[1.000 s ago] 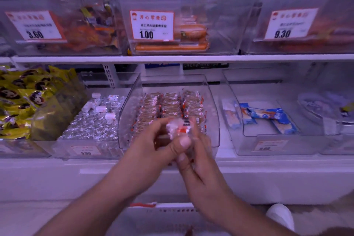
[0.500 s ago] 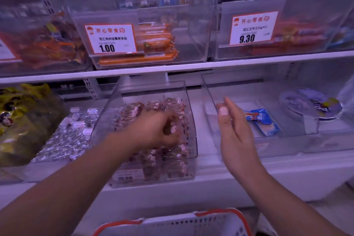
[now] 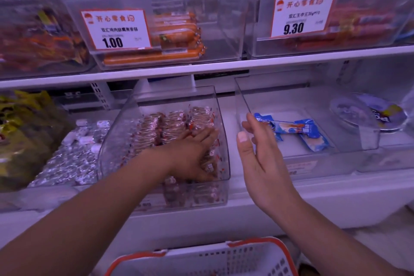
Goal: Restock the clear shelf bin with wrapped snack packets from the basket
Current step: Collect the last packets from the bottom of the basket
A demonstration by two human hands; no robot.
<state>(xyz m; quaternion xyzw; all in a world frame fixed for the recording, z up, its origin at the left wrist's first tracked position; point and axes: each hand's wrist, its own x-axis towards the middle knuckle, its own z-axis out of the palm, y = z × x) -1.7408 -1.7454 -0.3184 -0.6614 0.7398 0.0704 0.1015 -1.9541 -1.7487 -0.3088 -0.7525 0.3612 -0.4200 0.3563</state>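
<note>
left grip: left hand (image 3: 192, 154) is down inside the clear bin (image 3: 224, 141), fingers spread flat-ish over the snack packets (image 3: 161, 127), pressing/settling them at the front-right corner. can't tell if it actually has a packet pinched underneath, palm and packets hide that, looks more like pressing than grasping. right grip: right hand (image 3: 257, 159) released, fingers straight, thumb out, hovering betw the clear bin and the neighbour bin (image 3: 268, 101) w/ blue packets (image 3: 289, 127), holding nothing, touching nothing that i can see.

step, my read: place/tidy phase of restock, packets going into rows in the bin, which sits on the lower shelf (image 3: 268, 204). bin looks partly full, rows at back and more stacked behind the front wall, room left on the left side.

next move prob calls for: left hand out of the bin, one hand down to the basket (image 3: 224, 255) at bottom edge for more packets, then drop in the emptier left part w/o knocking the rows.

hard to see: basket cut off by frame bottom, only rim + slotted wall show, contents not visible so can't say how many packets are left. packet print too blurry to read. bin's own price tag hidden behind left forearm. left-side goods (foil pieces (image 3: 67, 159), yellow bags (image 3: 22, 123)) blurred.
</note>
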